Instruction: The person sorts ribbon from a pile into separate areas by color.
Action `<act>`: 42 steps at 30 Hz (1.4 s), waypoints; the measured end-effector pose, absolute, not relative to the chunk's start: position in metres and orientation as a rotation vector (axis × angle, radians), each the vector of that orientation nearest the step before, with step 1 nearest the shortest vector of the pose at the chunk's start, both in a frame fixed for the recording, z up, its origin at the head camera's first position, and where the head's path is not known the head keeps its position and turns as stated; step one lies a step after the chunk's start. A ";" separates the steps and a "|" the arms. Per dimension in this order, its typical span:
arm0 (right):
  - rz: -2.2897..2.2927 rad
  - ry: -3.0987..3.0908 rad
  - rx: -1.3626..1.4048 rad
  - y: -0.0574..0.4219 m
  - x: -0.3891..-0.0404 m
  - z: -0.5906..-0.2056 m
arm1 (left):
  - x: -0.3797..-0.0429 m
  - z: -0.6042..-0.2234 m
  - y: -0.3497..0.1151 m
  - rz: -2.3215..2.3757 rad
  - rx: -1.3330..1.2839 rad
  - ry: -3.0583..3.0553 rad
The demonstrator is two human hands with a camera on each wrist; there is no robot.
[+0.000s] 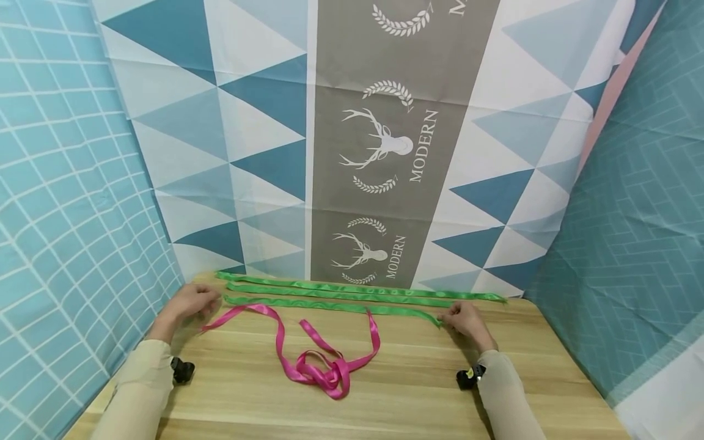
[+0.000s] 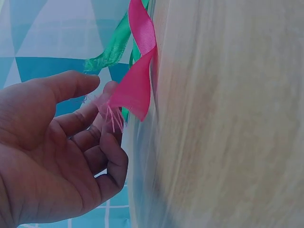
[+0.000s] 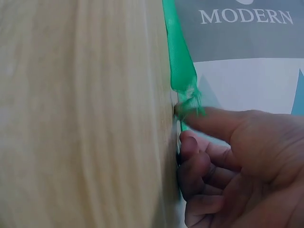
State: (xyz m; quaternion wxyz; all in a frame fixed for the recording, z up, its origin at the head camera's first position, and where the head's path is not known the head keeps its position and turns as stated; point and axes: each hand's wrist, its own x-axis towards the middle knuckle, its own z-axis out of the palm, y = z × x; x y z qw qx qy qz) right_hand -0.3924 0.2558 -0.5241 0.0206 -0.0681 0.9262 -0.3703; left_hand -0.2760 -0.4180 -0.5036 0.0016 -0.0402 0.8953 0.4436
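Note:
Three green ribbons lie stretched side by side along the back of the table, the nearest green ribbon [image 1: 330, 304] bending toward me at its right end. My right hand [image 1: 464, 319] pinches that frayed end; in the right wrist view the thumb [image 3: 216, 122] is at the frays and the other fingers are curled. My left hand [image 1: 192, 302] hovers by the ribbons' left ends, thumb apart from loosely curled fingers. In the left wrist view, the frayed end of a pink ribbon [image 2: 133, 88] overlaps its fingertips. The rest of the pink ribbon [image 1: 280, 342] lies loosely tangled mid-table.
Under the ribbons is a light wood table [image 1: 396, 397]. A patterned cloth [image 1: 275, 183] hangs right behind its back edge, a blue gridded cloth [image 1: 71, 201] on the left, and a teal cloth [image 1: 632, 244] on the right.

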 end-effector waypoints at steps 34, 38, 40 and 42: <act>-0.980 2.857 -0.376 0.229 -0.387 -0.519 | -0.277 -0.512 -0.421 1.515 -0.162 2.644; -1.063 2.857 -0.462 0.233 -0.386 -0.519 | -0.281 -0.511 -0.421 1.539 -0.166 2.626; -1.117 2.841 -0.492 0.236 -0.386 -0.519 | -0.281 -0.511 -0.420 1.545 -0.165 2.621; -1.184 2.803 -0.477 0.241 -0.386 -0.519 | -0.280 -0.510 -0.420 1.559 -0.176 2.611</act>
